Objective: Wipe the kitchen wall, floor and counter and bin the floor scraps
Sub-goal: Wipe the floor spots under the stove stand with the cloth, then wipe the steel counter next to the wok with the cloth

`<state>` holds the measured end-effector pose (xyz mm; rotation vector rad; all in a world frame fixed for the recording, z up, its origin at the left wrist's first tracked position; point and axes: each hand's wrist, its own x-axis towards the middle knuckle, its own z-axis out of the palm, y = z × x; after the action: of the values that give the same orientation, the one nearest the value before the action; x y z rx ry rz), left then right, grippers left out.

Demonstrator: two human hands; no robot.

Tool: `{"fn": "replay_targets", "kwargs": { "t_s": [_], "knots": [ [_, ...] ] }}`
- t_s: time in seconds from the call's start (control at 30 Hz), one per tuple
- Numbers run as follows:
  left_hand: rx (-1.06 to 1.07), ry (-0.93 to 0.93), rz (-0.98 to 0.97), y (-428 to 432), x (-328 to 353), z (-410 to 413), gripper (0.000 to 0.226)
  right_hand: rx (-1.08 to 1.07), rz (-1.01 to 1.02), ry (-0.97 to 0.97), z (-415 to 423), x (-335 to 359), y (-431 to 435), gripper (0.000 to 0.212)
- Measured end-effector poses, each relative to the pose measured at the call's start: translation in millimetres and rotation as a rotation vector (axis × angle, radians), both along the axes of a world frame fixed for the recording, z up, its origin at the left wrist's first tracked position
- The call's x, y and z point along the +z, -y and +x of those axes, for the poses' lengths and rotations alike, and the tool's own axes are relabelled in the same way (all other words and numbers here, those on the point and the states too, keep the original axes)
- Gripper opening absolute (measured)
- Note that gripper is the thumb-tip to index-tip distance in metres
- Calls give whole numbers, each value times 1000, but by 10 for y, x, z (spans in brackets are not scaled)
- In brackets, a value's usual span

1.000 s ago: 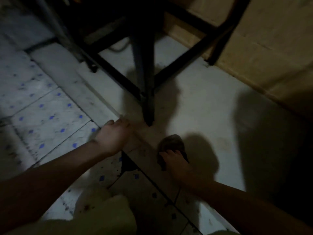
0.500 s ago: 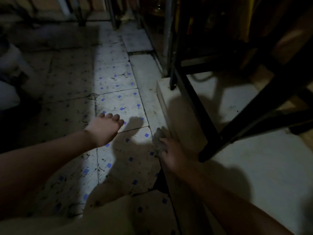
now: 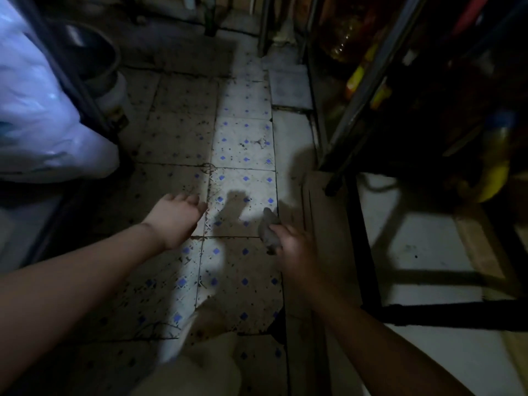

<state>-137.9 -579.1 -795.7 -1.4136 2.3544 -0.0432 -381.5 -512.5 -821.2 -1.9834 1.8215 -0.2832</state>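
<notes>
The dim kitchen floor (image 3: 243,144) is white tile with blue diamonds, speckled with dark scraps and grime. My right hand (image 3: 294,247) grips a small grey rag (image 3: 268,230) just above the tiles, beside the raised pale step (image 3: 320,201). My left hand (image 3: 174,218) hovers palm down over the floor to the left, fingers relaxed and holding nothing. My light-trousered knee (image 3: 205,364) shows at the bottom.
A black metal rack (image 3: 357,104) with bottles stands on the raised white slab (image 3: 423,244) at the right. A white plastic bag (image 3: 37,118) and a dark pot on a white bucket (image 3: 114,92) fill the left. Dark furniture legs stand at the far end.
My view has swung left from the slab under the rack to the tiled floor. The right hand with the rag came off the step edge; the left hand moved out over the tiles.
</notes>
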Motion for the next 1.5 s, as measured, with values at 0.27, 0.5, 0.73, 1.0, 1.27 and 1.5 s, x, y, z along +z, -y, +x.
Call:
{"fn": "replay_targets", "kwargs": {
  "t_s": [0.27,0.5,0.73,1.0,1.27,1.5],
  "knots": [
    [61,-71,17,62,1500,150,34,42,42,-45,314,1448,105,57],
    [45,-88,16,51,2664,127,36,80,29,-148,417,2762,109,60],
    [23,-178,-26,-77,3563,-83,32,42,9,-151,345,3937,-112,51],
    [-41,-276,19,-248,4303,-392,29,-223,3,-64,49,4860,-668,50],
    [-272,-304,72,-128,4629,-1264,22,-470,-10,-82,-391,5126,-1061,51],
    [-466,-318,93,59,4740,-2054,26,-690,-49,-133,-764,5194,-1126,48]
  ]
}}
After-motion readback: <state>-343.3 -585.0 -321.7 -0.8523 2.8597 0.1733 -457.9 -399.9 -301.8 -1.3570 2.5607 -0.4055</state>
